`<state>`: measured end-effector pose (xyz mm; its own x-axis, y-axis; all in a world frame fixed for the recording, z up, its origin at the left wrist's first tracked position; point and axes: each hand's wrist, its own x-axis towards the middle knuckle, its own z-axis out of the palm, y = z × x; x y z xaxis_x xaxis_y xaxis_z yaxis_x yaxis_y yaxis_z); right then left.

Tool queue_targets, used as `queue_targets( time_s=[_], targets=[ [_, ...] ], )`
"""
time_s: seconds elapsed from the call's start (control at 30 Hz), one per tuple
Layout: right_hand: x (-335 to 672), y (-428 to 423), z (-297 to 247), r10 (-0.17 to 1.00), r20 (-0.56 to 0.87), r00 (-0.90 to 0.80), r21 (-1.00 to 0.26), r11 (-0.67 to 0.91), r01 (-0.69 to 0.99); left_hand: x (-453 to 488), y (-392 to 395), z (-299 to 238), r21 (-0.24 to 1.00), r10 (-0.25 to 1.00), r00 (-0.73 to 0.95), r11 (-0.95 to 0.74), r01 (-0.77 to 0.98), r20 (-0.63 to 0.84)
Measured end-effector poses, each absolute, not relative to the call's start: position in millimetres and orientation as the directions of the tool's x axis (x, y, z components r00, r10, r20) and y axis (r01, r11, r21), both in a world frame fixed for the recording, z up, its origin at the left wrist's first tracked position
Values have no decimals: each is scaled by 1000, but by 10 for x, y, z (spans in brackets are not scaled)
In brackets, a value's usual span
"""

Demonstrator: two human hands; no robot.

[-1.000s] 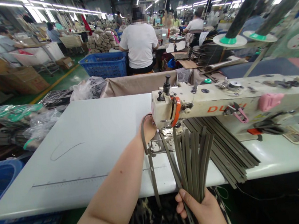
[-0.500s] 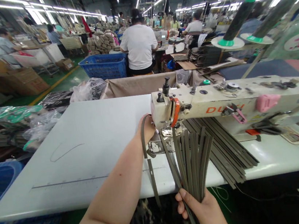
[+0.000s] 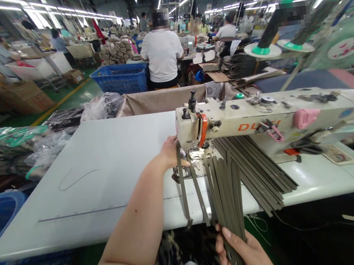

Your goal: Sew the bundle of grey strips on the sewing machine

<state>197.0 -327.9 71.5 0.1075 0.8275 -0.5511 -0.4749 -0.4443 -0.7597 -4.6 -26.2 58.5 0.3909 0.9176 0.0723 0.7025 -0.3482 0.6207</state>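
My left hand is at the needle end of a white sewing machine, fingers pinched on an olive-grey strap that runs down over the table's front edge. My right hand is below the table edge, closed round a fanned bundle of olive-grey straps whose upper ends reach under the machine head. A second strap lies beside the first one. The needle area is partly hidden by my left hand.
A stack of more straps lies under the machine arm on the white table. Blue crates stand at lower left, plastic-wrapped bundles to the left. A person in a white shirt sits ahead with their back to me.
The looped strap at my left hand now hangs straight over the table edge. My left hand has shifted slightly down; my right hand and the bundle have dropped lower.
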Motion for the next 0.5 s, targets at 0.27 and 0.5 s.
queue_targets(
  time_s=[0.27, 0.5],
  targets=[
    [2058, -3432, 672, 818, -574, 51, -718, -472, -512, -8, -302, 733, 612, 923, 384, -322, 722, 33],
    [2035, -3451, 648, 783, -619, 62, -698, -512, -500, -7, -302, 712, 610, 922, 386, -311, 729, 8]
  ],
)
